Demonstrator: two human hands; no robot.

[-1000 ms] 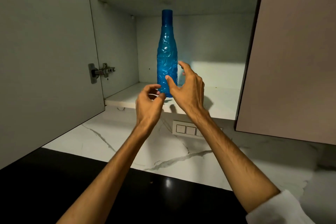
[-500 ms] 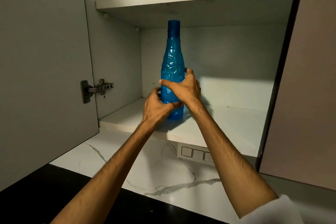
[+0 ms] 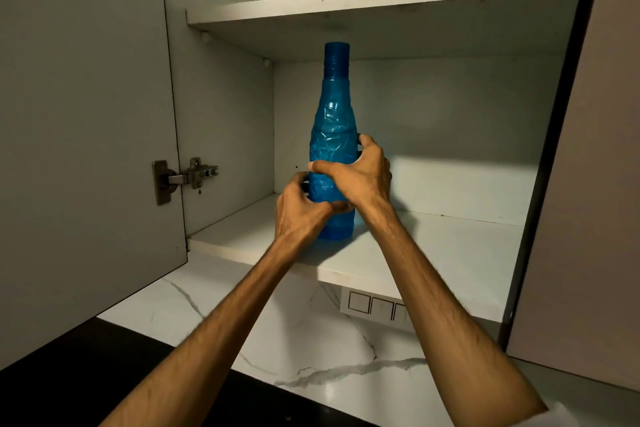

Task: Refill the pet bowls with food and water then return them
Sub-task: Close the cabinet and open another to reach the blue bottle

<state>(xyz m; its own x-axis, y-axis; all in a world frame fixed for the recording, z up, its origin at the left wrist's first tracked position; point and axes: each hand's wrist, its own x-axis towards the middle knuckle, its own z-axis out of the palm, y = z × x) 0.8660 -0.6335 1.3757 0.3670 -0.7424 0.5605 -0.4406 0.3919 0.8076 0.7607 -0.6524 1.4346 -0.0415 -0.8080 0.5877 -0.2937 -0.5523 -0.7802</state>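
A tall blue plastic bottle [image 3: 334, 121] with a crinkled surface and a blue cap stands upright on the lower shelf [image 3: 433, 253] of an open wall cabinet. My left hand [image 3: 301, 211] grips its lower body from the left. My right hand [image 3: 360, 177] wraps round its middle from the right, thumb across the front. No pet bowl is in view.
The cabinet's left door [image 3: 79, 135] stands open with a metal hinge [image 3: 187, 177]; a closed door [image 3: 585, 184] is at the right. An upper shelf [image 3: 381, 3] hangs just above the bottle cap. Below are a marble backsplash with a switch plate [image 3: 377, 305] and a black countertop [image 3: 69, 392].
Both hands reached up from in front of the shelf and closed round the bottle. The view has moved closer to the cabinet. The bottle still stands on the shelf.
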